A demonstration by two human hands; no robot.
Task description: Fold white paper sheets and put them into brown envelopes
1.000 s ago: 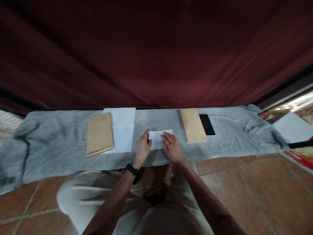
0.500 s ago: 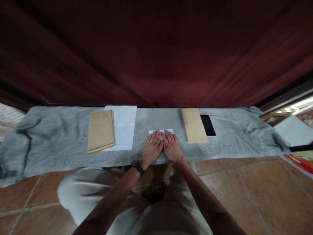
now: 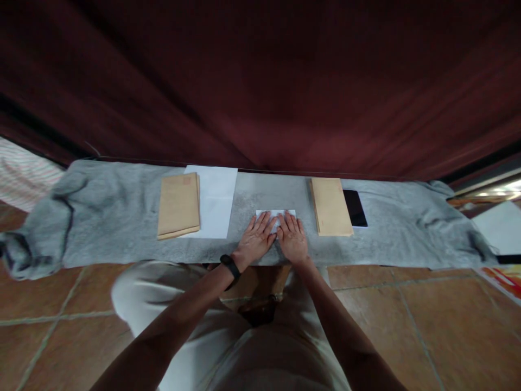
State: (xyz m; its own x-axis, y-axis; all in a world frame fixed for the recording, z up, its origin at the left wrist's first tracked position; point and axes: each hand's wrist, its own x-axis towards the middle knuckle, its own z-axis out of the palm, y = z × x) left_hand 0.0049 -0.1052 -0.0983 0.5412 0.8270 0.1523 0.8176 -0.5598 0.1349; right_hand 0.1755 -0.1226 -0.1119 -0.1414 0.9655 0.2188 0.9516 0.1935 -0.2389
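Note:
A white sheet of paper [image 3: 275, 212], seemingly folded into a narrow strip, lies on the grey cloth [image 3: 266, 190] in front of me. My left hand [image 3: 256, 237] presses flat on its left part, palm down, fingers stretched forward; a black band circles that wrist. On the right part rests my right hand [image 3: 292, 239], also flat with spread fingers. Both thumbs point inward and come close together. Most of the paper is hidden beneath the hands; its far edge shows beyond the fingertips.
Left of my hands, brown envelopes [image 3: 178, 205] overlap a larger white sheet [image 3: 217, 201]. More brown envelopes [image 3: 331, 207] lie to the right, beside a dark-screened phone or tablet [image 3: 355, 208]. A dark red curtain [image 3: 260, 108] hangs behind the cloth-covered surface. Tiled floor [image 3: 374, 320] lies below.
The camera view has shifted and tilted slightly. Both hands remain flat on the folded paper, with my right hand a little farther from the left and a small gap between the thumbs.

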